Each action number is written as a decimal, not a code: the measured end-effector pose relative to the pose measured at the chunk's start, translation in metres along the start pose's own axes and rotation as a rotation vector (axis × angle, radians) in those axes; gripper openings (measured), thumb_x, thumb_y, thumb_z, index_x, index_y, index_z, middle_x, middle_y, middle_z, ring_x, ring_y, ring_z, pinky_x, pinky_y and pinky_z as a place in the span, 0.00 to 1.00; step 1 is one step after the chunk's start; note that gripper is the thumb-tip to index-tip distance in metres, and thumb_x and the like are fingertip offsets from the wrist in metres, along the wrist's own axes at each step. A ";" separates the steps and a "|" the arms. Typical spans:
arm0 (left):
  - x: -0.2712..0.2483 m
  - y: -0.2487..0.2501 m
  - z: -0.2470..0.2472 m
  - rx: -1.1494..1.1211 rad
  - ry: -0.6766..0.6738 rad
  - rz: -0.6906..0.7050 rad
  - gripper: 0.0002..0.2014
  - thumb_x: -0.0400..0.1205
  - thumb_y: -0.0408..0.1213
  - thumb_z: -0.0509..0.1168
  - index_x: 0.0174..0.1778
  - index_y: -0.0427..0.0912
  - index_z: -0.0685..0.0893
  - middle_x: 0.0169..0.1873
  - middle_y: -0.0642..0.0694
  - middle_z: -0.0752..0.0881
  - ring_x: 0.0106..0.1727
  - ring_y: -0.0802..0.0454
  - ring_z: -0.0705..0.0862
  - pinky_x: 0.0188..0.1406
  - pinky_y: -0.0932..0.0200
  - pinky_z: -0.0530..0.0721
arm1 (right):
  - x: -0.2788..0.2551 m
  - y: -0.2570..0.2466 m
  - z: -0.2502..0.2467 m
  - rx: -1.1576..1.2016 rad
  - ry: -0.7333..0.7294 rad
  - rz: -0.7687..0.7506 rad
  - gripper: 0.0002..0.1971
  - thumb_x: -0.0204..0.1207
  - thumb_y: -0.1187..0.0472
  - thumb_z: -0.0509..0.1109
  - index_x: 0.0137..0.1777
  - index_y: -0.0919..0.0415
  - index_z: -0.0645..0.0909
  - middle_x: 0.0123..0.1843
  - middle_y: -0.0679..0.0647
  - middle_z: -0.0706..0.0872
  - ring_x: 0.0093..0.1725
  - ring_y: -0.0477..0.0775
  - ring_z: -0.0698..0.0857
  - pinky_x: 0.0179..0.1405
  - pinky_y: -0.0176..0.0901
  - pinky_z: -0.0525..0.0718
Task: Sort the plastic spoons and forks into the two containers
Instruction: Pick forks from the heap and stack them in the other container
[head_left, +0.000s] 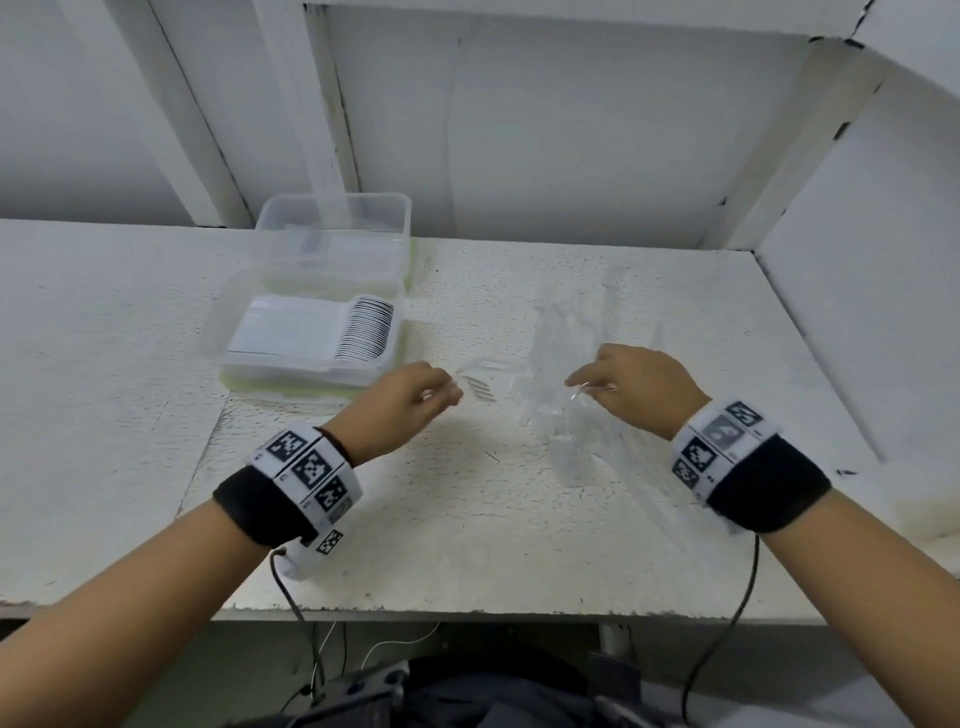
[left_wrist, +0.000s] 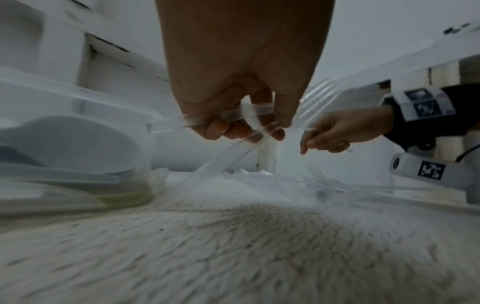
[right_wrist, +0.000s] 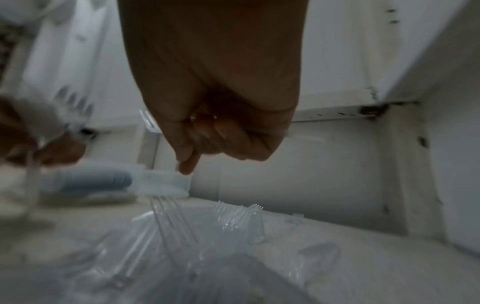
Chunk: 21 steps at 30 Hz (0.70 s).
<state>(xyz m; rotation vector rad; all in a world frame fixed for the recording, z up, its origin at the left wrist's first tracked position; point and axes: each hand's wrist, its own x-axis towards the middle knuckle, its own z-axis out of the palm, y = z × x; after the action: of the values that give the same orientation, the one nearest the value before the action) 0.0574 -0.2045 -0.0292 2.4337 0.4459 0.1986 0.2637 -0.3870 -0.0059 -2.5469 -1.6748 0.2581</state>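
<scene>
Two clear plastic containers sit at the back left of the white counter, the nearer one holding a stacked row of spoons. Left hand curls its fingers round clear fork handles, tines pointing right. Right hand pinches one clear utensil above the loose pile of clear forks on the counter between the hands.
</scene>
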 end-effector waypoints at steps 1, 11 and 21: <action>-0.003 -0.002 -0.002 -0.008 0.033 -0.017 0.10 0.85 0.39 0.59 0.43 0.41 0.83 0.35 0.55 0.77 0.37 0.60 0.75 0.37 0.72 0.70 | 0.005 -0.004 0.002 -0.112 -0.065 -0.089 0.15 0.83 0.54 0.60 0.67 0.45 0.80 0.58 0.50 0.79 0.47 0.52 0.82 0.35 0.37 0.71; -0.017 0.000 -0.011 -0.182 0.143 -0.176 0.13 0.88 0.41 0.49 0.39 0.46 0.71 0.28 0.51 0.81 0.31 0.58 0.78 0.36 0.66 0.74 | 0.029 -0.016 0.004 -0.331 -0.210 -0.422 0.15 0.82 0.52 0.62 0.65 0.50 0.82 0.69 0.44 0.76 0.50 0.50 0.83 0.40 0.37 0.68; 0.002 0.020 -0.004 -0.333 0.234 -0.241 0.12 0.85 0.45 0.57 0.45 0.39 0.71 0.27 0.49 0.73 0.24 0.53 0.74 0.23 0.58 0.76 | 0.003 0.005 -0.007 0.094 0.271 -0.212 0.14 0.79 0.56 0.61 0.48 0.61 0.87 0.41 0.54 0.90 0.38 0.58 0.81 0.34 0.45 0.76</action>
<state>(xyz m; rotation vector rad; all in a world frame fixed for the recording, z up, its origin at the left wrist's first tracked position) 0.0632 -0.2160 -0.0137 2.0192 0.7425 0.4204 0.2707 -0.3865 0.0004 -2.1989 -1.7597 -0.0230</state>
